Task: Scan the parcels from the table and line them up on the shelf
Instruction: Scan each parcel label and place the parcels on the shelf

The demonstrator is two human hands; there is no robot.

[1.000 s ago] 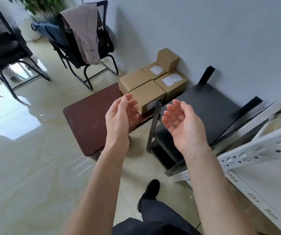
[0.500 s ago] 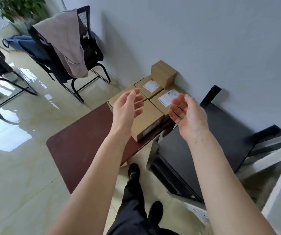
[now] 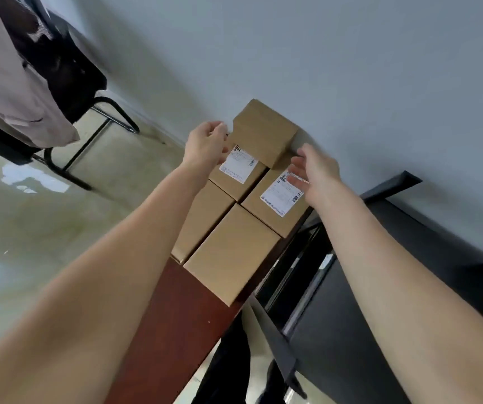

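Note:
Several brown cardboard parcels sit at the far end of the dark red table (image 3: 173, 325), against the wall. A small parcel (image 3: 265, 132) stands on top of two labelled parcels (image 3: 241, 173) (image 3: 278, 199). Two plain parcels (image 3: 231, 252) (image 3: 202, 217) lie nearer me. My left hand (image 3: 205, 144) reaches the small parcel's left side, fingers loosely bent at its edge. My right hand (image 3: 313, 170) hovers just right of it, fingers spread and relaxed, holding nothing. The black shelf (image 3: 394, 287) stands right of the table.
A black chair (image 3: 68, 68) draped with a beige garment (image 3: 7, 83) stands on the glossy floor at the left. A grey wall runs behind the table and shelf. My dark trouser leg (image 3: 228, 371) shows between table and shelf.
Both hands moved forward from mid-air to either side of the small top parcel. The view came closer to the table and tilted.

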